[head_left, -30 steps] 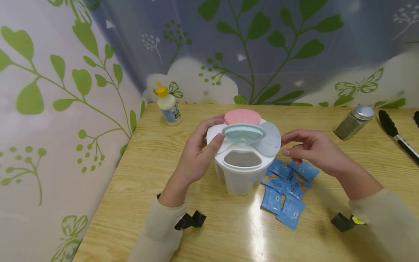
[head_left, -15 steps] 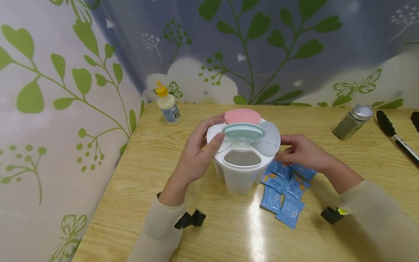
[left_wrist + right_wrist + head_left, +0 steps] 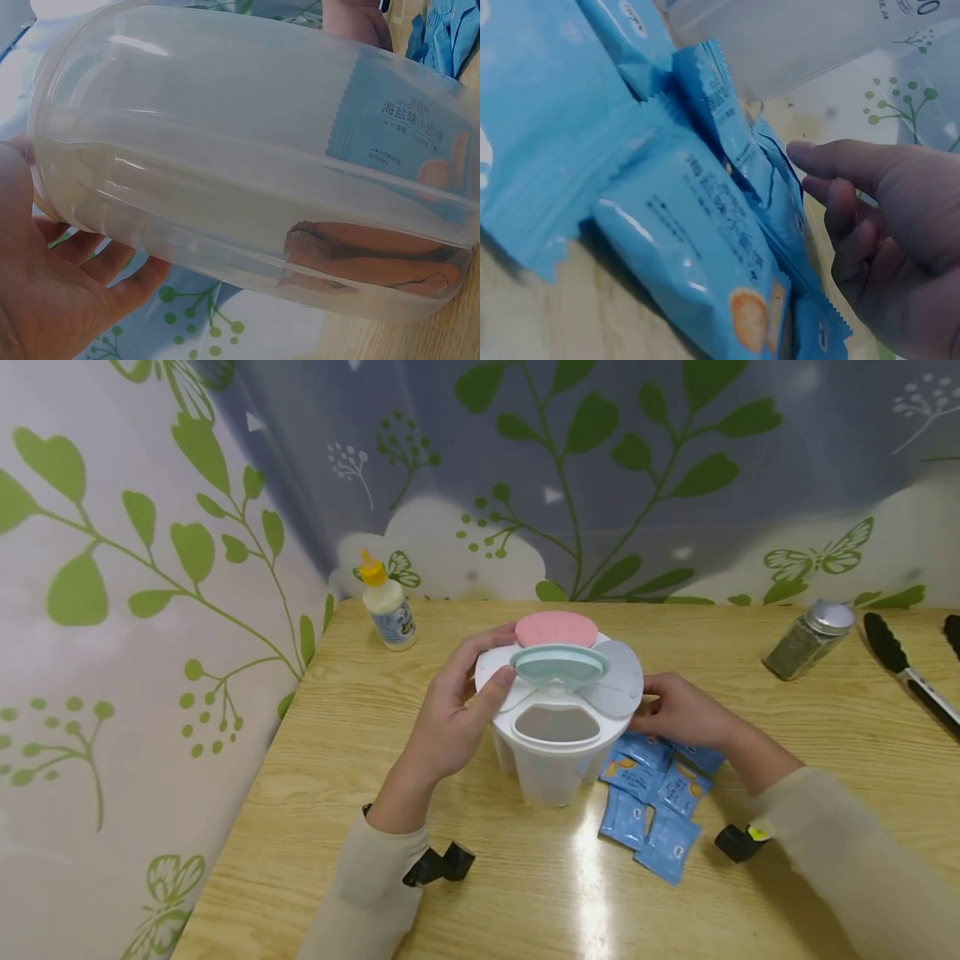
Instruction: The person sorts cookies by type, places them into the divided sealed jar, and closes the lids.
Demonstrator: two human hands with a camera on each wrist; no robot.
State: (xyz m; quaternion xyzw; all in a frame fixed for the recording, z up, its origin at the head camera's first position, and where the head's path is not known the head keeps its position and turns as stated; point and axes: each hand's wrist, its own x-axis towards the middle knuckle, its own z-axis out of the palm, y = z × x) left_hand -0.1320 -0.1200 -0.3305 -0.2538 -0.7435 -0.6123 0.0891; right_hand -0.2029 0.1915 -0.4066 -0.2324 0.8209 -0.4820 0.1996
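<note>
A divided food storage container [image 3: 551,768] of clear plastic stands upright on the table. Its white lid [image 3: 498,697] has pink, mint and grey flaps; the mint flap [image 3: 561,667] is raised, and the front opening has no cover over it. My left hand [image 3: 450,722] grips the lid's left rim, thumb on top. In the left wrist view, brown packets [image 3: 367,259] and a blue packet [image 3: 397,135] lie in separate compartments. My right hand [image 3: 686,714] is beside the container's right side, above several blue snack packets [image 3: 667,843]; its fingers are loosely bent, partly hidden by the lid in the head view.
A glue-like bottle [image 3: 392,614] with a yellow cap stands at the back left. A glass jar [image 3: 806,642] of dried green flakes and black-tipped tongs [image 3: 911,668] are at the right. A patterned wall [image 3: 675,527] rises behind the wooden table [image 3: 322,793].
My right hand has moved left and slightly down, in against the container's side near the packets. The left hand and the container have stayed in place.
</note>
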